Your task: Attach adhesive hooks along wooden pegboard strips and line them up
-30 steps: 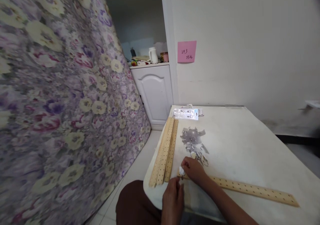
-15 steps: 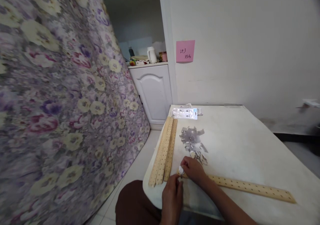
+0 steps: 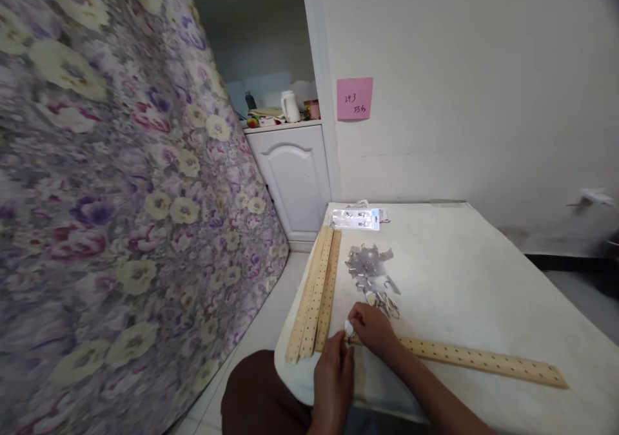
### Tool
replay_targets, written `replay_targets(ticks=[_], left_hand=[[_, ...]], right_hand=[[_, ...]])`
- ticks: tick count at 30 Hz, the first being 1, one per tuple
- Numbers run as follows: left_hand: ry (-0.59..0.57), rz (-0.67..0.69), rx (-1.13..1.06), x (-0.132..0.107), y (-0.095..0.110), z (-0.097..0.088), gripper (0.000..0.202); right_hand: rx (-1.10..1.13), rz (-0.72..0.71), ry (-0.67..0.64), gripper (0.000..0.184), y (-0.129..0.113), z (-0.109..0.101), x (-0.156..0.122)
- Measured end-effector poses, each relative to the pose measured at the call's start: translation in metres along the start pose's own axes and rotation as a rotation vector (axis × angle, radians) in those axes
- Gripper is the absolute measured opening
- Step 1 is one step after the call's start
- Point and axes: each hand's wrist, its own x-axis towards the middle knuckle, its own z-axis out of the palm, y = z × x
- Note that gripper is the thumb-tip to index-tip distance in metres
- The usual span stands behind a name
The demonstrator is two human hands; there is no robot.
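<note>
A long wooden strip with rows of small holes (image 3: 478, 356) lies across the near part of the table, its left end between my hands. My left hand (image 3: 333, 374) is closed at that end, fingertips pinching it from the near side. My right hand (image 3: 373, 327) is closed over the strip, thumb and finger on a small white rounded piece (image 3: 349, 327) at the strip's end. What fixes the piece there is hidden by my fingers. Just beyond my right hand lies a heap of small metal hooks and clear bags (image 3: 368, 264).
Several similar perforated strips (image 3: 314, 296) lie side by side along the table's left edge. A clear blister pack (image 3: 355, 219) is at the far edge of the pale-covered table (image 3: 459, 274). Floral curtain (image 3: 120, 196) hangs at left; a white cabinet (image 3: 294, 180) stands behind.
The view has shifted slightly. Both hands keep nearly the same hold on the strip's end and the white piece.
</note>
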Motion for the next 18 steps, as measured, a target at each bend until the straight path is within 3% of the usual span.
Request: replay_targets(ticks=[12,18], left_hand=[[0.029,0.089,0.022,0.0005,0.0002,0.0008,0.031],[0.024,0.109,0.036,-0.0007,0.0021,0.0001,0.03]], right_hand=[[0.001,0.007,0.004,0.013,0.001,0.0013,-0.0003],[0.079,-0.033,-0.033,0.01,-0.0019,-0.0079,-0.0045]])
